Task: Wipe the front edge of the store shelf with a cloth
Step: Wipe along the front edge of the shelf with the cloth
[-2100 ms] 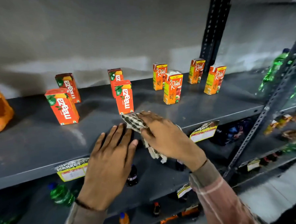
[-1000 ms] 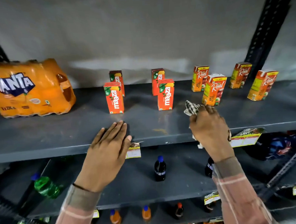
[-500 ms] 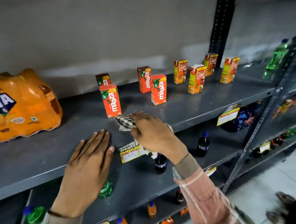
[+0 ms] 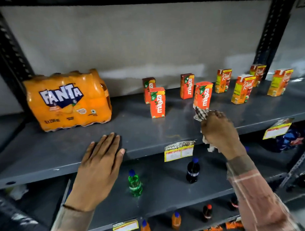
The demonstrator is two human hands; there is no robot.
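Observation:
A dark grey metal shelf [image 4: 149,133] runs across the view, its front edge [image 4: 144,152] slanting from lower left to upper right. My right hand [image 4: 219,131] grips a patterned cloth [image 4: 200,114] and presses it over the front edge, right of a yellow price tag [image 4: 179,151]. One end of the cloth sticks up above my knuckles, another hangs below the edge. My left hand [image 4: 102,153] lies flat on the shelf top at the edge, fingers spread, holding nothing.
An orange Fanta multipack [image 4: 68,100] sits at the shelf's left. Several Maaza cartons [image 4: 157,102] and Real cartons [image 4: 243,89] stand behind my right hand. Small bottles [image 4: 135,184] stand on lower shelves. Black perforated uprights [image 4: 5,45] frame the bay.
My right hand has slid the cloth rightward along the front edge, past the price tag. The left hand stays flat on the shelf. The view has swung back to face the shelf.

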